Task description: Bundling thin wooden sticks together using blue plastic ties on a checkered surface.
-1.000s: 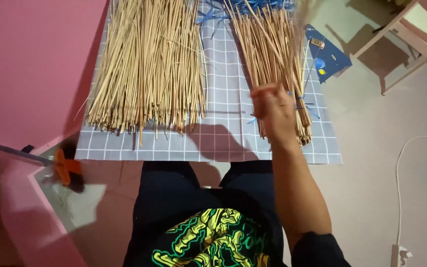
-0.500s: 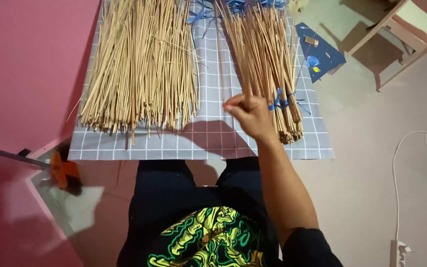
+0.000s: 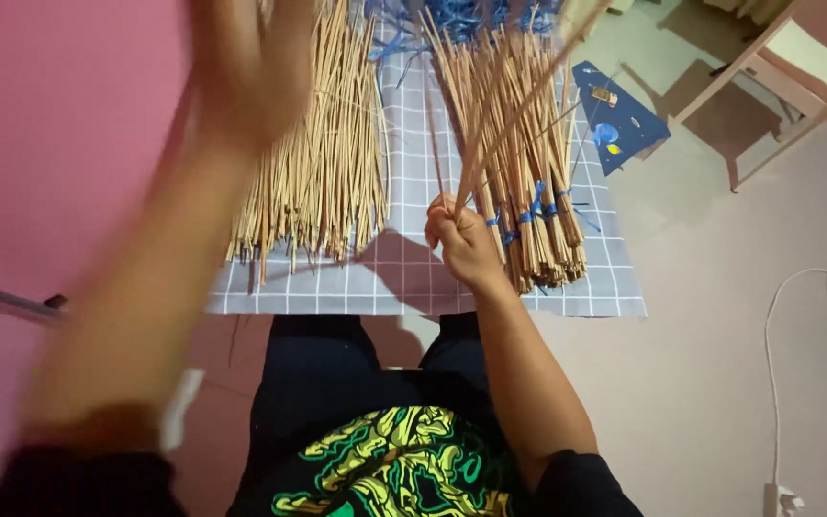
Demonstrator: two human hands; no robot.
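Pink wall at far left, grey checked mat spread on the floor. Left hand raised & blurred over the loose straw pile, grip can't tell. Right hand mid-mat, fisted tight round a few thin sticks angled up. Blue-tied stick bundles just beside it. Dark blue flat card w/ small coloured shapes further right, wooden stool beyond.

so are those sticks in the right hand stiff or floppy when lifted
Probably stiff: the sticks run straight up from the right hand without drooping. Likely light, since a few thin ones are held by one end. They fan apart, so may slip loose.
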